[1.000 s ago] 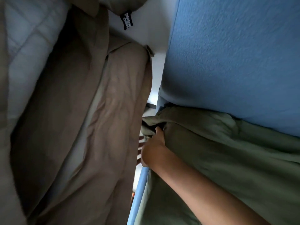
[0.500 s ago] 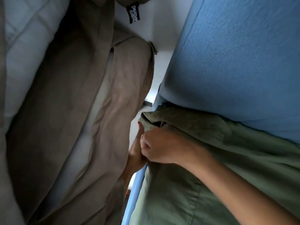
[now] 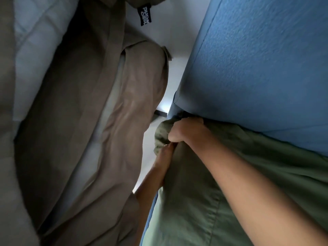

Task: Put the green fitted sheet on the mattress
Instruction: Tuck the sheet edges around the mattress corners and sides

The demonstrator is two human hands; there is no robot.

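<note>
A blue mattress [image 3: 262, 64] fills the frame from twelve o'clock round to three, its textured top bare and its near corner pointing toward the centre. Opposite it, from seven through to eleven o'clock, lies a heap of tan bedding [image 3: 74, 139], folded in long creases, with a pale quilted layer [image 3: 35, 50] showing underneath at ten o'clock. The green sheet [image 3: 239, 183] covers the mattress from three down to six o'clock; its upper edge runs just below the bare blue surface, and its gathered corner [image 3: 162, 134] is bunched at the centre of the frame, right at the mattress corner. A stitched seam crosses the sheet near five o'clock. Between bedding and mattress a strip of pale floor [image 3: 177, 73] runs from twelve o'clock toward the centre.

The right hand [image 3: 186, 132], its forearm coming in from five o'clock, is curled into a fist round the bunched corner of the sheet, knuckles against the mattress edge. The left hand [image 3: 164, 158] rises from six o'clock along the mattress side, directly below the right; its fingertips reach into the same bunch of fabric, but the cloth and the other hand hide them, so I cannot tell whether they grip it.

A small black label [image 3: 144, 15] with white lettering hangs at twelve o'clock.
</note>
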